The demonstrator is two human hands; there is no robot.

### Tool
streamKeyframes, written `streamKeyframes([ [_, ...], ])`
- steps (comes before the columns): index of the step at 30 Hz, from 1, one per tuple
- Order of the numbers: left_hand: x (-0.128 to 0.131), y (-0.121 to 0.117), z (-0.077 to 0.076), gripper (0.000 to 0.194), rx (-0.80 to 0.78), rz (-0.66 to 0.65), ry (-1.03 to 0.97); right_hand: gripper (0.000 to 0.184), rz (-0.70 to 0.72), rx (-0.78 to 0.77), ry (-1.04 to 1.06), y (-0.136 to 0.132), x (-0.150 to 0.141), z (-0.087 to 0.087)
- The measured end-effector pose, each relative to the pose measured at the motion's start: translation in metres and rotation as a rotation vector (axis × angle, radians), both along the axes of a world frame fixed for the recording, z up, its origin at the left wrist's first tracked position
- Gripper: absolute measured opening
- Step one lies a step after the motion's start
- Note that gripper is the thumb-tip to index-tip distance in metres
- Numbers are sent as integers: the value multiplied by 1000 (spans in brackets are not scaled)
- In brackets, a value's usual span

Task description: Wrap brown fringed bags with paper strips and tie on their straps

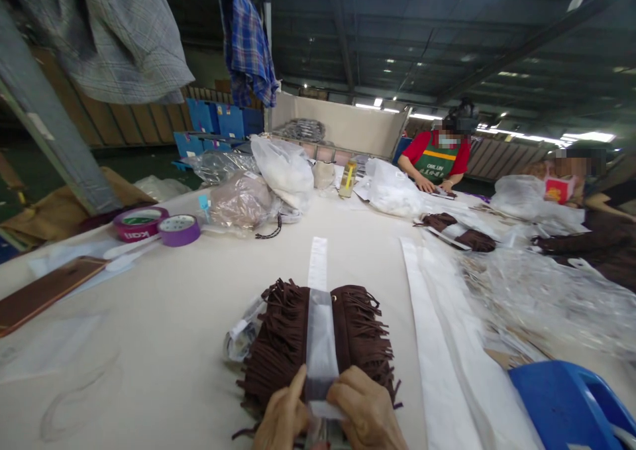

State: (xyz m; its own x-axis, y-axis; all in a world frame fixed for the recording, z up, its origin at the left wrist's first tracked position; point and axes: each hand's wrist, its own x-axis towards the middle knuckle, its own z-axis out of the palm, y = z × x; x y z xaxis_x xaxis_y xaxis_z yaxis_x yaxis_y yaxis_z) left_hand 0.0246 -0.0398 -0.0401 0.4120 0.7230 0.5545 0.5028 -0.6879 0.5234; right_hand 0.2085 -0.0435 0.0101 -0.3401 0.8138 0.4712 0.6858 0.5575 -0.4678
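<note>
At the near side of the white table, the right hand pinches the folded near end of a flat white strip; the left hand presses its fingers beside it, though whether they pinch cannot be told. The strip runs over the middle of a dark brown fringed suede-like piece. Loose fringe could catch under the strip if pulled tight, and uneven tension could skew it. Bare tabletop gives room leftward, toward a rose-gold phone near the left edge; rightward, long white sheets narrow it. Beyond sit purple tape rolls.
</note>
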Motion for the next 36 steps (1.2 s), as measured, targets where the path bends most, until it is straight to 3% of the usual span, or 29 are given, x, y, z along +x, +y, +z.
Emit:
streamKeyframes([
  [4, 10, 0, 6, 63, -7, 12, -53, 21, -113, -153, -15, 4, -2, -11],
  [8, 11, 5, 3, 53, 211, 25, -10, 15, -245, -236, -46, 6, -9, -10],
  [13, 6, 4, 1, 18, 454, 96, 161, 13, -358, -438, -76, 11, -16, 3],
  [17, 10, 4, 8, 23, 583, 32, 256, 17, -423, -507, -97, 16, -20, 12],
  [20, 20, 7, 6, 26, 647, 78, 190, 19, -461, -596, -84, 18, -22, 19],
  [23, 28, 10, -1, 30, 675, 141, 66, 19, -492, -652, -71, 18, -23, 23],
  [26, 31, 10, -4, 31, 661, 129, 66, 15, -498, -629, -28, 17, -23, 23],
  [36, 23, 0, 9, 29, 580, 91, 193, 14, -568, -595, 175, 20, -24, 17],
])
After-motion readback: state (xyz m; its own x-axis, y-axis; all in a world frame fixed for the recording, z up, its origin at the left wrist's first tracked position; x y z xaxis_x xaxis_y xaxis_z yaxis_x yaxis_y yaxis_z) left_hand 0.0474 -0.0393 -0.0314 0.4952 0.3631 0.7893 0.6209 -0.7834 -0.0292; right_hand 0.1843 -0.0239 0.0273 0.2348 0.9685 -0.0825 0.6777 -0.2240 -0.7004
